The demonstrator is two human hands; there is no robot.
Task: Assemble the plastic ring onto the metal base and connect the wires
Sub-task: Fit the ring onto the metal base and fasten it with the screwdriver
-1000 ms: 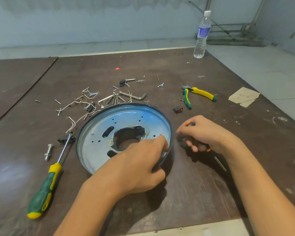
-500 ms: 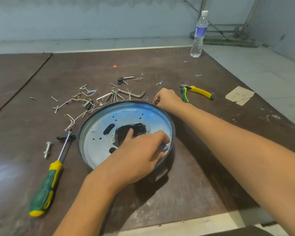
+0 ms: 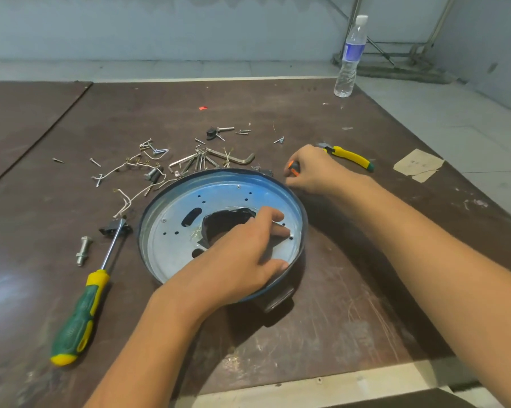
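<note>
The metal base (image 3: 171, 231) lies dish-up at the centre of the tabletop (image 3: 351, 313); a dark ring (image 3: 236, 171), apparently the plastic one, hugs its rim. The left hand (image 3: 242, 257) rests inside at the base's 4 o'clock, its fingers spread apart and pressing the floor, thumb against the wall. The right hand (image 3: 313, 169) sits just outside the rim at 1 o'clock, fingers clamped on a small orange-and-black tool (image 3: 293, 167). Loose wires (image 3: 130, 198) lie at 10 o'clock.

Judgement: thin pressed sheet — light, stiff, smooth enough to skid. It is best held by the rim wall, wary of the edge. The wires look limp — take them by the ends.
</note>
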